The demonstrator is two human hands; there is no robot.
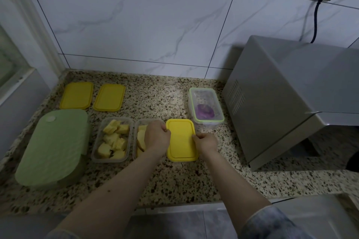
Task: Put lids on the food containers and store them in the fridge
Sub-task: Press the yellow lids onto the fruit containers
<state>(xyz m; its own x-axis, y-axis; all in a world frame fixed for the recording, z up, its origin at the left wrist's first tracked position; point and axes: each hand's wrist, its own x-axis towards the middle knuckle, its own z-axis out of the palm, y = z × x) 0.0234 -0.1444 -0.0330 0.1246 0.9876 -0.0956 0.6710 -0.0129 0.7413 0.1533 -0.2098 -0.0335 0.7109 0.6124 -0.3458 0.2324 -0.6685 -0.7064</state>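
Head view. Both hands hold a yellow lid [181, 139] seated on a container at the front of the speckled desk [165, 180]: left hand [157, 137] pinches its left edge, right hand [206, 141] grips its right edge. The left forearm crosses an open container [138, 137] of cake; a second open container [112, 139] sits beside it. Two spare yellow lids [76, 95] [109, 97] lie behind. Green-lidded box [52, 147] far left; clip-lock container [206, 107] and microwave [281, 99] to the right.
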